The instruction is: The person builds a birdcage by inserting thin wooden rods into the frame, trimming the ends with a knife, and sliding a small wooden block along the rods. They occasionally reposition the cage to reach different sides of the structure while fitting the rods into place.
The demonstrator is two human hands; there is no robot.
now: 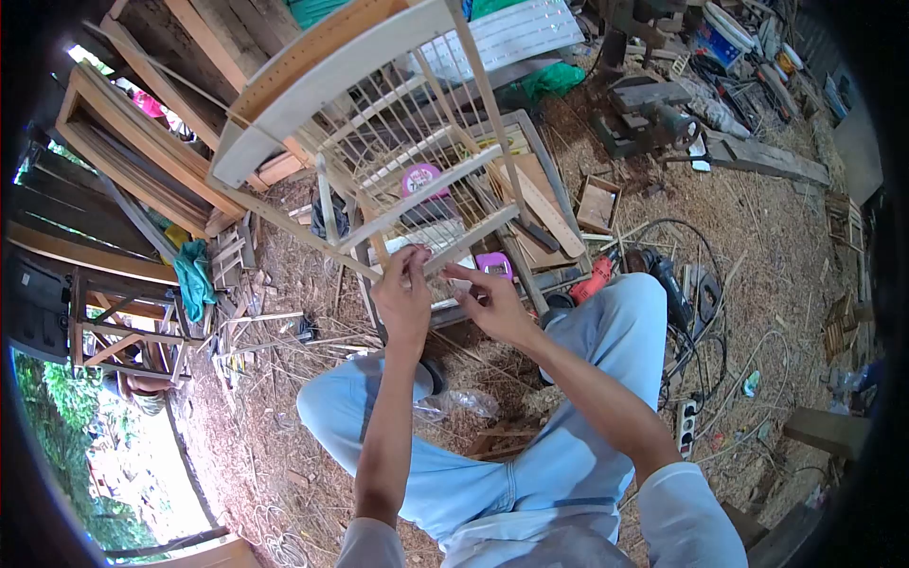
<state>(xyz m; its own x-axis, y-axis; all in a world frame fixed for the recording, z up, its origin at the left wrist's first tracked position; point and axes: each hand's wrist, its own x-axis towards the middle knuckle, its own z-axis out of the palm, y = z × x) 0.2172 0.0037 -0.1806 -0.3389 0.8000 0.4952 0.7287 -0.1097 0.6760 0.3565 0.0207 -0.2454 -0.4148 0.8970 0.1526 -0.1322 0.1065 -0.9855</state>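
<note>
A wooden birdcage frame (472, 166) with thin upright bars and a curved white-and-brown top piece (331, 71) leans in front of me. My left hand (402, 298) is at its near lower corner, fingers pinched together by the bottom rail; I cannot tell what small thing they hold. Just to the right, my right hand (494, 305) reaches towards the same rail. Its index finger points left and the thumb is apart below it. Beneath the bars lie a round pink-and-white object (420, 180) and a purple tape measure (494, 266).
Wood shavings and offcuts cover the ground. A red-and-black power tool (595, 280) lies by my right knee, with cables running to a power strip (686, 428). A bench vise (653, 128) stands at the back right. Curved wooden frames (142, 142) lean at the left.
</note>
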